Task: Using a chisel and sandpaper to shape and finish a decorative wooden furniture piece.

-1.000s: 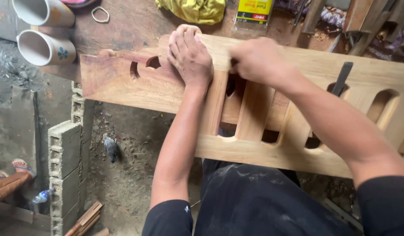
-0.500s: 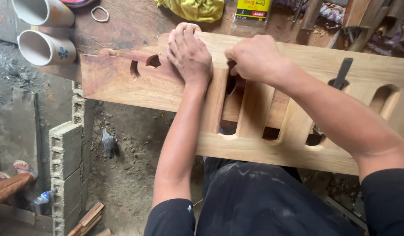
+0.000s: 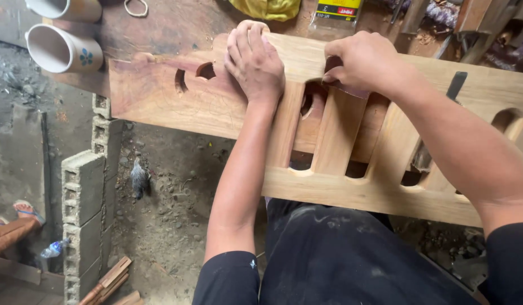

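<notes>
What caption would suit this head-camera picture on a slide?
Left hand presses flat on a slotted wooden panel while the right hand grips something at a slot's top edge.

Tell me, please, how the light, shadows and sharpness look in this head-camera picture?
Head view: soft, even daylight with no glare; the slotted wooden panel and left hand are sharp; the right hand casts a dark shadow into the slot beneath it, hiding whatever it grips; the dirt floor below is dimmer but in focus; mild wide-angle stretch shows at the edges.
</notes>
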